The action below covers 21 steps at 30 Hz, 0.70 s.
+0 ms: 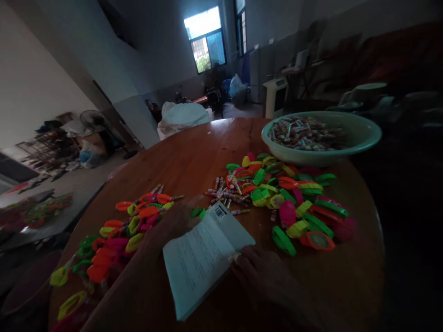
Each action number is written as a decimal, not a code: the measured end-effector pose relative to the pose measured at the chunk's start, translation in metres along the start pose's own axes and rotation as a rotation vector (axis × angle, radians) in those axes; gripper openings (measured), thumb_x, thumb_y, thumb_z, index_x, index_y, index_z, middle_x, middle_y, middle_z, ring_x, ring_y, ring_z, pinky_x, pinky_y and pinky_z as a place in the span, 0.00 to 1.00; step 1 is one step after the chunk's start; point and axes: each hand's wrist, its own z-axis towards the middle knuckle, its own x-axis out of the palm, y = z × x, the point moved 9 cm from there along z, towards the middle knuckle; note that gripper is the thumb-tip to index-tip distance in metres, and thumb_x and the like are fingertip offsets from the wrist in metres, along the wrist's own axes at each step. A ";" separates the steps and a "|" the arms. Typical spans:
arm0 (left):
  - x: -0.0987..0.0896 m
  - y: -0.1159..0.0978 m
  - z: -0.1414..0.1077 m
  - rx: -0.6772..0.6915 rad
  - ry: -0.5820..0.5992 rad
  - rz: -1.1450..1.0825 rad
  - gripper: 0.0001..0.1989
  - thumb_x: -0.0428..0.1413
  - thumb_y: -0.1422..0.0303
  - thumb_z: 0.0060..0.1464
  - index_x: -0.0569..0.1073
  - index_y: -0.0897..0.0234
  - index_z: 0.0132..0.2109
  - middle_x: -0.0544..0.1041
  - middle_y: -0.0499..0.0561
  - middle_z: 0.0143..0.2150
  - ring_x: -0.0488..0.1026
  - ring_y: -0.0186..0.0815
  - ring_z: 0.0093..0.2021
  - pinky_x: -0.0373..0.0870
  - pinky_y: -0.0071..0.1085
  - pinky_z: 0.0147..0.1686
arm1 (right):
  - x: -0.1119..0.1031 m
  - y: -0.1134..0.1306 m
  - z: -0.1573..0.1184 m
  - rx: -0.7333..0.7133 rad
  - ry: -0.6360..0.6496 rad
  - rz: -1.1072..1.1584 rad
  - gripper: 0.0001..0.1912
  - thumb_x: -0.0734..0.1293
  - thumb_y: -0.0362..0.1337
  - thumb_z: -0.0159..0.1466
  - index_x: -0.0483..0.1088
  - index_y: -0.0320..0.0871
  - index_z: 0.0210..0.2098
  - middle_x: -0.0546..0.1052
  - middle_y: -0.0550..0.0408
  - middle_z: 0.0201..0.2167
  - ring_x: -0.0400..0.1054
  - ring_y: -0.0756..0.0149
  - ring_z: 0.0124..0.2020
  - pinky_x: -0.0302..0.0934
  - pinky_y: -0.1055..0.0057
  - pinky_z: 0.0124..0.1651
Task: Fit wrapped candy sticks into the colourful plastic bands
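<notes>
An open notebook [199, 258] with handwritten lines and a barcode on its far part lies tilted on the round wooden table. My right hand [258, 269] is at its right edge, with bent fingers closed on the paper. Beyond the notebook's left side reaches my left hand [182, 214], dark and blurred. Close to its fingertips lies a small green plastic piece [196, 212]; whether they touch is unclear. Several small wrapped candy-like tubes [224, 196] are scattered just past the notebook.
Bright plastic bands or watch-like pieces lie in a left pile [148, 212] and a right pile [297, 203]. A pale green basin [363, 136] full of wrapped tubes stands at the table's far right. A low table [34, 230] with more colourful pieces is at left.
</notes>
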 end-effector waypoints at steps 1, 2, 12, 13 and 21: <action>0.002 -0.001 0.003 0.040 0.045 -0.016 0.17 0.57 0.69 0.51 0.74 0.59 0.50 0.78 0.51 0.41 0.73 0.39 0.37 0.65 0.32 0.37 | 0.000 0.000 0.000 0.014 0.001 0.004 0.05 0.62 0.29 0.67 0.64 0.43 0.34 0.71 0.56 0.27 0.65 0.67 0.27 0.49 0.69 0.27; 0.004 -0.002 0.006 0.069 0.089 -0.031 0.15 0.57 0.69 0.51 0.76 0.58 0.48 0.78 0.50 0.39 0.73 0.38 0.36 0.65 0.31 0.36 | 0.000 -0.001 0.000 0.027 0.005 0.003 0.05 0.62 0.29 0.67 0.64 0.43 0.34 0.71 0.57 0.27 0.65 0.67 0.27 0.49 0.70 0.27; -0.002 0.007 0.010 -0.052 -0.305 -0.432 0.21 0.55 0.67 0.57 0.68 0.64 0.57 0.75 0.49 0.36 0.72 0.32 0.34 0.68 0.28 0.37 | -0.003 -0.010 0.002 0.007 0.029 -0.045 0.07 0.60 0.32 0.70 0.66 0.42 0.35 0.72 0.55 0.27 0.66 0.67 0.27 0.49 0.70 0.26; 0.003 0.005 0.008 -0.024 -0.316 -0.434 0.21 0.54 0.67 0.58 0.68 0.64 0.58 0.75 0.50 0.37 0.72 0.32 0.36 0.68 0.29 0.39 | -0.004 -0.011 0.002 0.015 0.026 -0.020 0.07 0.60 0.32 0.70 0.67 0.41 0.35 0.72 0.54 0.28 0.66 0.67 0.28 0.50 0.70 0.27; 0.019 0.028 -0.025 -0.053 -0.381 -0.470 0.13 0.55 0.66 0.58 0.68 0.64 0.49 0.74 0.49 0.36 0.72 0.33 0.35 0.68 0.28 0.35 | -0.004 -0.008 0.032 0.077 0.108 0.134 0.08 0.59 0.33 0.71 0.68 0.41 0.38 0.72 0.52 0.33 0.65 0.67 0.33 0.54 0.70 0.34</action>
